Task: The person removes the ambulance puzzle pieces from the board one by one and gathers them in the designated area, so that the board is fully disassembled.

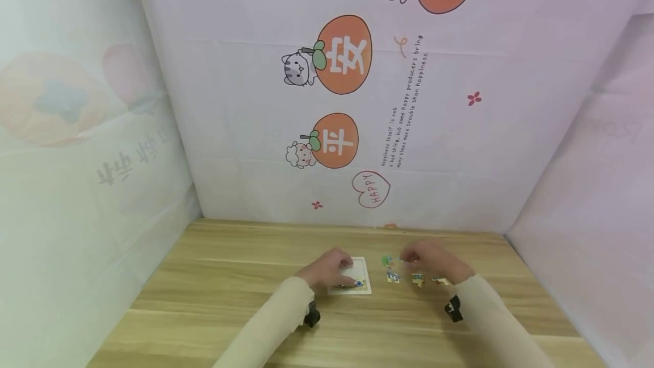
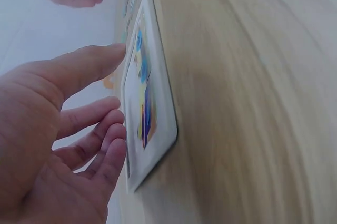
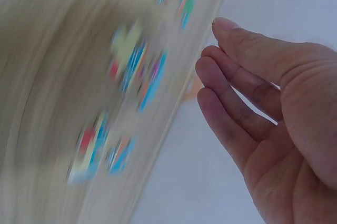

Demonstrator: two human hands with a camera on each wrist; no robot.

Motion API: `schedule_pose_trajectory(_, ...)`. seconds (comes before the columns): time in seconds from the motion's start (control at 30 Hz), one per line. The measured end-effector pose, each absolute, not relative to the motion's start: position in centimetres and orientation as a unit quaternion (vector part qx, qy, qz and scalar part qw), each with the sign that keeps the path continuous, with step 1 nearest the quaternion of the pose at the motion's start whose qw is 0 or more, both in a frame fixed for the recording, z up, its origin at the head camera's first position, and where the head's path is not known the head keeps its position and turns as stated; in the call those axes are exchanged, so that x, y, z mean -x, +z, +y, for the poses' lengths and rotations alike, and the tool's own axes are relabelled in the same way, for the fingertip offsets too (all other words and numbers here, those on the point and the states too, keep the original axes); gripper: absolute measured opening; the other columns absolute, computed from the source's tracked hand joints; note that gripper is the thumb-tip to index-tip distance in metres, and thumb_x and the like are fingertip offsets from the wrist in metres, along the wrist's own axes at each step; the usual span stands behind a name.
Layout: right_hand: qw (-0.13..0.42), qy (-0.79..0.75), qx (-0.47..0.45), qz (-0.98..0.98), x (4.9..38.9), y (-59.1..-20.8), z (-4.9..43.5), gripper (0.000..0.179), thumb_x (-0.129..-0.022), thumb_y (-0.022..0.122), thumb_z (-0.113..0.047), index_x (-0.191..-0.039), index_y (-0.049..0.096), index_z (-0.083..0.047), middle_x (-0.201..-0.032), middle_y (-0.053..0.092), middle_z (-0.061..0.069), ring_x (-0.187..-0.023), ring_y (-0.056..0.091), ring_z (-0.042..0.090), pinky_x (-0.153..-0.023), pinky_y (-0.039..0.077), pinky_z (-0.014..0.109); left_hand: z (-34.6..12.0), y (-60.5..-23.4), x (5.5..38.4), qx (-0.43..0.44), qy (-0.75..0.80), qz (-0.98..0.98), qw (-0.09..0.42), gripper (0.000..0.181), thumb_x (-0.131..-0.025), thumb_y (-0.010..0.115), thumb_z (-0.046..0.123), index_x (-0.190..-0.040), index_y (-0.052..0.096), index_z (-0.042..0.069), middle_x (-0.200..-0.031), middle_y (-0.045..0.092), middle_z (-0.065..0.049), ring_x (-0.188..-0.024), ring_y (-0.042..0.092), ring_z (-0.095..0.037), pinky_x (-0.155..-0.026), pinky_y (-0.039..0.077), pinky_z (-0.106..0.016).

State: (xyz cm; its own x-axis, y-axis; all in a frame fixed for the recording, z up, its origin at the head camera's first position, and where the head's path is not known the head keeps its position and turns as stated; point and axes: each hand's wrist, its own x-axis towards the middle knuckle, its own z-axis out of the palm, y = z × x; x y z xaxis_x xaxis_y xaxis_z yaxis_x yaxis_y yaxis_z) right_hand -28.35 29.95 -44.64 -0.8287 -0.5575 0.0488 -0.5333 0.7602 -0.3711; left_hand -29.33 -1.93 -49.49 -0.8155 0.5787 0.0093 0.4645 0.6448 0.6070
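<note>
A white-framed jigsaw tray [image 1: 368,290] lies flat on the wooden table, with a colourful assembled strip [image 2: 145,89] along its near side and a pale bare area beyond. My left hand [image 1: 328,268] is over the tray's left part, thumb and fingers apart and loosely bent; in the left wrist view nothing is between them. Whether the fingertips press the tray cannot be told. To the right, my right hand [image 1: 433,260] hovers above loose jigsaw pieces [image 1: 393,277]. Its fingers [image 3: 226,113] are relaxed and no piece shows in them. Motion blurs the pieces [image 3: 89,150] in the right wrist view.
Several loose pieces lie right of the tray, among them a yellowish one [image 1: 417,280] and one partly under the right hand [image 1: 439,280]. A printed white cloth [image 1: 276,197] rises behind the wooden table [image 1: 230,277], with cloth walls on both sides.
</note>
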Motion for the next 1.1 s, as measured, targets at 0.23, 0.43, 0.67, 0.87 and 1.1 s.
schedule_pose_trajectory(0.23,0.031,-0.159,0.356,0.921,28.3,-44.7,24.4,0.019,-0.094,0.078,-0.01,-0.111,0.076,-0.003,-0.107,0.079,0.009,-0.096,0.073,0.022,-0.086,0.064,0.038,-4.5,-48.9,28.9,-0.306,0.293,0.902,0.083,0.049,-0.09,0.083,0.024,-0.131,0.067,0.003,-0.13,0.064,-0.009,-0.121,0.061,-0.023,-0.111,0.053,-0.039)
schedule_pose_trajectory(0.43,0.059,-0.176,0.361,0.914,28.1,-45.1,20.4,0.022,-0.094,0.077,-0.006,-0.115,0.075,-0.003,-0.114,0.078,0.009,-0.102,0.073,0.023,-0.091,0.063,0.04,-6.3,-49.7,28.8,-0.287,0.316,0.898,0.107,0.054,-0.087,0.085,0.026,-0.134,0.064,0.007,-0.127,0.062,-0.002,-0.116,0.06,-0.017,-0.107,0.055,-0.036)
schedule_pose_trajectory(0.67,0.067,-0.173,0.374,0.909,28.2,-46.1,17.2,0.027,-0.09,0.081,-0.005,-0.116,0.076,-0.003,-0.117,0.078,0.01,-0.104,0.072,0.021,-0.092,0.063,0.035,-7.2,-50.7,28.9,-0.301,0.309,0.897,0.095,0.055,-0.085,0.086,0.027,-0.133,0.065,0.009,-0.127,0.064,0.0,-0.116,0.06,-0.014,-0.107,0.054,-0.036)
schedule_pose_trajectory(0.87,0.075,-0.193,0.381,0.901,28.1,-47.1,16.2,0.031,-0.089,0.082,-0.003,-0.119,0.075,-0.003,-0.118,0.077,0.01,-0.106,0.072,0.023,-0.093,0.063,0.035,-7.1,-50.6,28.6,-0.317,0.306,0.894,0.084,0.052,-0.086,0.087,0.024,-0.131,0.067,0.006,-0.123,0.064,-0.002,-0.111,0.059,-0.013,-0.103,0.054,-0.032)
schedule_pose_trajectory(1.1,0.074,-0.223,0.381,0.894,28.1,-48.2,16.1,0.028,-0.089,0.08,-0.001,-0.117,0.075,-0.003,-0.116,0.077,0.008,-0.106,0.072,0.023,-0.095,0.063,0.036,-7.0,-50.2,28.2,-0.315,0.309,0.893,0.087,0.05,-0.086,0.086,0.023,-0.129,0.068,0.004,-0.121,0.064,-0.005,-0.108,0.059,-0.014,-0.102,0.054,-0.032)
